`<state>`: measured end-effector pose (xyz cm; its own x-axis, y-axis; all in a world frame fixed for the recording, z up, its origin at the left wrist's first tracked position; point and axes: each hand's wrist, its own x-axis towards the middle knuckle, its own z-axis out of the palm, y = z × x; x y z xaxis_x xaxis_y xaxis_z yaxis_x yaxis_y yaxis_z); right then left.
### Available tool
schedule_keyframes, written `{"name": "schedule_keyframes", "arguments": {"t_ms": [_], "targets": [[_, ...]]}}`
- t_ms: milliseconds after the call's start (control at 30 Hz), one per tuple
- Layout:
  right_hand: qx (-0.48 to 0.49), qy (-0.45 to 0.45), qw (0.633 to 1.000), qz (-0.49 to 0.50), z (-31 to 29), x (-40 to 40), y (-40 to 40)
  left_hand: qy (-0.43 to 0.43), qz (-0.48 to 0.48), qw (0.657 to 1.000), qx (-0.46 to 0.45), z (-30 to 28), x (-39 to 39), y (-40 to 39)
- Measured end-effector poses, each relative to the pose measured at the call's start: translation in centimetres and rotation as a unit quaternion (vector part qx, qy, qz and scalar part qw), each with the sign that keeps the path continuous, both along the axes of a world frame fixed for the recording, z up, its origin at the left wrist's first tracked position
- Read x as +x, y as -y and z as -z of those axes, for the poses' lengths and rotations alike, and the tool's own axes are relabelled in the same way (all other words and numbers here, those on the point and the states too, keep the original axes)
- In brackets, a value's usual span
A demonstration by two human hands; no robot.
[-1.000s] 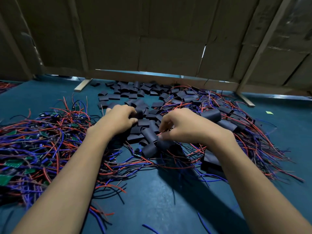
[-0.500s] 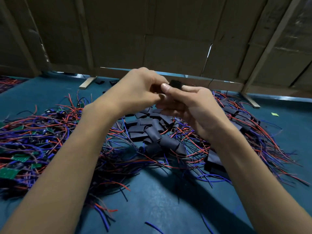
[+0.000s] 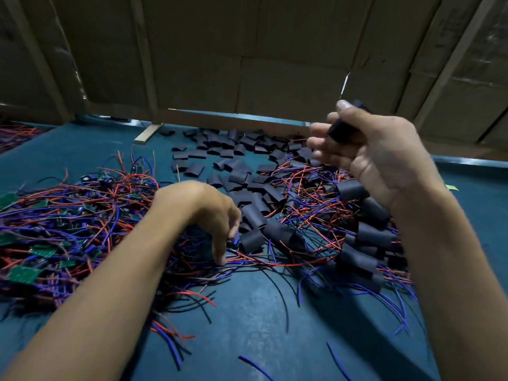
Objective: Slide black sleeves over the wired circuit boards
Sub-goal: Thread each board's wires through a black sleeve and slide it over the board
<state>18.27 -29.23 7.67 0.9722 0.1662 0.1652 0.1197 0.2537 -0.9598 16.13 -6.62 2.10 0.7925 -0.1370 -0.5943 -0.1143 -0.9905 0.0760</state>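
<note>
My right hand is raised at the upper right and pinches a black sleeve between thumb and fingers. My left hand is down on the table at the centre, its fingertips among red and blue wires at the edge of the pile; whether it grips one is hidden. Loose black sleeves lie scattered behind it. A heap of green circuit boards with wires fills the left. Boards with sleeves on them lie in a heap at the right.
The blue table top stretches toward me with a few stray wires on it. A cardboard wall with wooden battens closes the back. A wooden strip lies at the rear left.
My hands were together at chest height around a sleeve. They have parted: the left has dropped to the wires on the table, the right has swung up and right with the sleeve.
</note>
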Motion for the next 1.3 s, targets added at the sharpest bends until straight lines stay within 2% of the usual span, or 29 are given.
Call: {"name": "schedule_keyframes", "arguments": {"t_ms": [233,367,433,467,533,600,667,833,867,900,1033,1100,1167,1233,1300], "targets": [[-0.022,0.019,0.999,0.014,-0.9,-0.4,1.2,0.058,-0.014,0.997,-0.050,0.3,0.7,-0.1],[-0.030,0.019,0.999,0.025,-1.3,-0.6,1.5,0.125,-0.005,0.978,-0.168,-3.2,-0.6,-1.6],[-0.021,0.020,0.999,0.036,-1.5,-0.5,1.7,0.159,-0.015,0.945,-0.287,-4.8,-1.6,-2.5],[-0.018,0.020,0.999,0.040,-1.6,-0.5,1.8,0.161,-0.020,0.916,-0.366,-5.4,-2.1,-2.8],[-0.012,0.019,0.999,0.040,-1.6,-0.4,1.8,0.142,-0.035,0.843,-0.517,-6.1,-2.8,-3.1],[-0.006,0.011,0.999,0.038,-1.6,-0.4,1.7,0.136,-0.061,0.780,-0.608,-6.3,-3.1,-3.0],[-0.001,0.002,0.999,0.033,-1.4,-0.4,1.4,0.140,-0.097,0.743,-0.647,-6.3,-2.8,-2.6],[-0.033,0.004,0.999,-0.007,-0.8,-0.3,0.7,0.158,-0.167,0.708,-0.668,-6.2,-1.8,-0.9],[-0.036,0.004,0.999,-0.007,-0.7,-0.2,0.6,0.147,-0.191,0.685,-0.688,-6.1,-1.5,-0.5],[-0.037,0.004,0.999,-0.004,-0.6,0.0,0.5,0.128,-0.219,0.646,-0.720,-6.1,-1.3,-0.3],[-0.081,0.023,0.996,-0.013,-0.2,0.1,0.6,0.029,-0.275,0.445,-0.852,-5.7,-1.1,0.3],[-0.181,0.045,0.980,-0.068,0.2,-0.1,0.7,0.021,-0.294,0.357,-0.887,-5.5,-1.0,0.4],[-0.309,0.072,0.937,-0.146,0.8,-0.5,0.3,0.028,-0.311,0.274,-0.909,-5.4,-0.9,0.6],[-0.395,0.098,0.889,-0.208,1.6,-1.1,-1.0,0.028,-0.314,0.212,-0.925,-5.4,-0.9,1.0],[-0.422,0.112,0.864,-0.250,2.4,-1.6,-2.6,0.024,-0.308,0.184,-0.933,-5.3,-1.0,1.5]]}}
